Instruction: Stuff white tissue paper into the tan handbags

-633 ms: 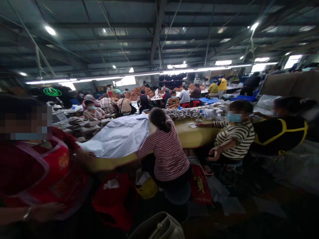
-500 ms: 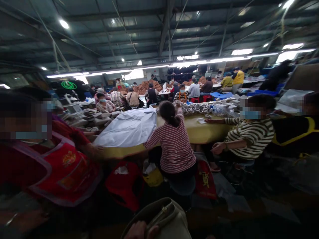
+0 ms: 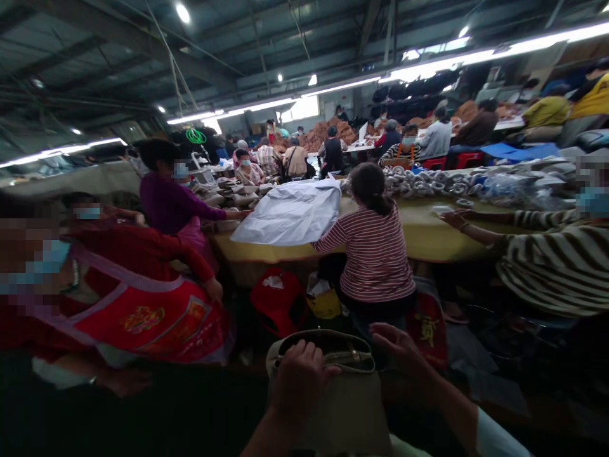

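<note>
A beige-olive handbag point(image 3: 345, 412) stands upright low in front of me, its top gaping. Inside the mouth a zipper with a metal pull shows, while the interior is too dark to make out. My left hand point(image 3: 302, 374) wraps its fingers over the near rim, with the thumb along the edge. Just right of the bag's opening is my right hand point(image 3: 402, 349), palm turned inward and fingers stretched out with nothing visible in them. It appears apart from the rim.
Ahead, a person in a striped top point(image 3: 375, 254) sits at a yellow-covered table point(image 3: 285, 254) bearing a white sheet point(image 3: 290, 212) and piled grey rolls point(image 3: 423, 184). A co-worker's red apron point(image 3: 162, 317) is close on my left. A red bag-like item point(image 3: 278, 304) sits under the table.
My view has swung left, so the scene sits farther right. The handbag is now higher and more fully in view, and my right hand has risen beside its opening.
</note>
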### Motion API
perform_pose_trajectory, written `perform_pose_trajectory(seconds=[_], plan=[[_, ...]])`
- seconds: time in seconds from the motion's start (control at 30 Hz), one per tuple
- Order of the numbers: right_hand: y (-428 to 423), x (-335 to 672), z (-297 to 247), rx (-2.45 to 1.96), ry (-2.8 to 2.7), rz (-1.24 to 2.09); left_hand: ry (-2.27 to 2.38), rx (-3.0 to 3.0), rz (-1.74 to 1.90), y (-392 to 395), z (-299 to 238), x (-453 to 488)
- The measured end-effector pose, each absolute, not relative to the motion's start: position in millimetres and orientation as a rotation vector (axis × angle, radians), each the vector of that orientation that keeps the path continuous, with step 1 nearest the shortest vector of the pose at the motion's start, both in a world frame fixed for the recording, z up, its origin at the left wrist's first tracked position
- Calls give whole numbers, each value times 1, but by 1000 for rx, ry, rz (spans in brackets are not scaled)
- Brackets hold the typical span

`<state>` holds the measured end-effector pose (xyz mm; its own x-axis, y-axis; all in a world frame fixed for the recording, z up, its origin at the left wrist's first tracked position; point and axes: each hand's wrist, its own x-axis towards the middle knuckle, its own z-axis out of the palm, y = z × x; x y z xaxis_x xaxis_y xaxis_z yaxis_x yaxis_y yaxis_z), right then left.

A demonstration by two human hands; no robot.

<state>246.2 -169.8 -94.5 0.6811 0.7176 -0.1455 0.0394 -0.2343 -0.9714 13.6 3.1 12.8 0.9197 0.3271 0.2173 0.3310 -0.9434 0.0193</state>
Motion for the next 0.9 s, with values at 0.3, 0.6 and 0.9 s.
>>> perform_pose_trajectory(seconds=[0.3, 0.6, 0.9], plan=[[-107, 228, -13, -2190, -1291, 575, -320, -3037, -498, -4, 6, 30], [-90, 248, 4, -2062, -1228, 708, -496, -3120, -436, 9, 6, 39], [-108, 279, -75, -1659, -739, 878, -1250, -3188, 46, 26, 2, 31]])
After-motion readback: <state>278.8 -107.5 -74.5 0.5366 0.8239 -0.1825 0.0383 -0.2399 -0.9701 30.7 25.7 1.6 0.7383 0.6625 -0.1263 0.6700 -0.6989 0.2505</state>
